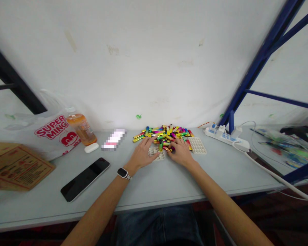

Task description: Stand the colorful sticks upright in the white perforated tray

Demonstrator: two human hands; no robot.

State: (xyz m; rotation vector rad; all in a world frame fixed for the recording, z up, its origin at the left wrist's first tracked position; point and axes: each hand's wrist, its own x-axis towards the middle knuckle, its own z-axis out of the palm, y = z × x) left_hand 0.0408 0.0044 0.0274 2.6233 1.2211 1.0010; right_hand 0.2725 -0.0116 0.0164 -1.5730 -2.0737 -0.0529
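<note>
A heap of small, shiny, rainbow-coloured metallic pieces (166, 131), shaped like slim lighter cases, lies on the table by the wall. My left hand (143, 152) is at the near left side of the heap, fingers stretched out and thumb apart, over part of a white tray with small pockets (157, 154). One green-gold piece (161, 146) stands upright at that tray. My right hand (180, 152) is at the heap's near right side with its fingers curled down; what they grip is hidden. Right of it lies another white pocketed tray (198, 146).
A black phone (85, 179), a white earphone-like case (92, 148), a bottle of orange drink (82, 127), a blurred-out flat object (114, 139), a plastic bag (50, 136) and a cardboard box (18, 167) are left. Right are a power strip (227, 138) and a blue metal frame (256, 65).
</note>
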